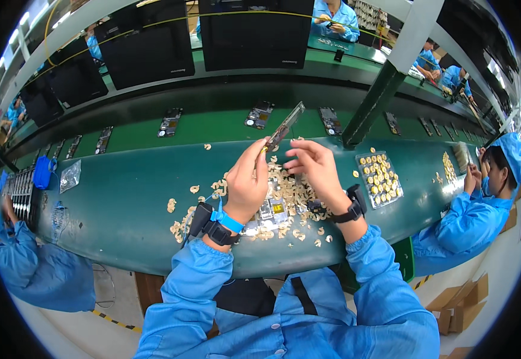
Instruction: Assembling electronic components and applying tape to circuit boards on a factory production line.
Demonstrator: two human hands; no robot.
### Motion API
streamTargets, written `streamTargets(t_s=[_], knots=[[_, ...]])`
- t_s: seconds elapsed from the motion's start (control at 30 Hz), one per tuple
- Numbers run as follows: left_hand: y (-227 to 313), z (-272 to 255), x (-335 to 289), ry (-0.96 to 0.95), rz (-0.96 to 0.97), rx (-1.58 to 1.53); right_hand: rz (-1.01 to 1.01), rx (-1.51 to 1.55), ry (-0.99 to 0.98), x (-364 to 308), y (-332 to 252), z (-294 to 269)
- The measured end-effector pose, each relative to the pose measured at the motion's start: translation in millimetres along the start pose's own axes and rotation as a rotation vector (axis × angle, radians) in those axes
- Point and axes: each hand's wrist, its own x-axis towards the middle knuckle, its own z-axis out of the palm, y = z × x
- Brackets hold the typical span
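Observation:
My left hand (pixel 245 182) grips a thin circuit board (pixel 285 125) by its lower end, tilted up on edge above the bench. Just right of it, my right hand (pixel 320 170) is raised with its fingers bent and apart; I see nothing held in it. Beneath both hands spreads a loose pile of small cream, C-shaped pieces (pixel 285 190). Within that pile lie some flat boards with silver and black parts (pixel 272 210), partly covered. A clear tray (pixel 397 200) of round gold-coloured parts rests to the right of my right hand.
Behind the green bench (pixel 123 203) runs a belt carrying spaced boards (pixel 170 122). A green post (pixel 371 107) rises at the bench's far edge. Co-workers in blue sit left (pixel 45 269) and right (pixel 470 218). A clear bag (pixel 70 176) and blue bundle (pixel 44 172) lie at left.

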Motion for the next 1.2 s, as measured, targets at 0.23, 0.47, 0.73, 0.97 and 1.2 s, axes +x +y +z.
streamTargets(t_s=[0.23, 0.47, 0.73, 0.97, 1.2], knots=[[7.2, 1.5, -0.4, -0.076, 0.068, -0.082, -0.135, 0.105, -0.125, -11.7, -16.3, 19.3], [-33.2, 11.1, -9.6, -0.045, -0.513, -0.319, -0.153, -0.078, 0.02, 54.6, -14.5, 1.3], [-31.2, 14.4, -8.0, -0.2, -0.636, -0.369, -0.033, -1.274, 0.417, 167.7, 20.5, -79.7], [-34.9, 8.5, -7.0, -0.139, -0.654, -0.339, -0.417, -1.271, 0.088, 34.4, -19.1, -65.0], [-20.7, 10.2, -6.9, -0.197, -0.639, -0.438, 0.002, -1.094, 0.3, -8.5, -59.5, -213.3]])
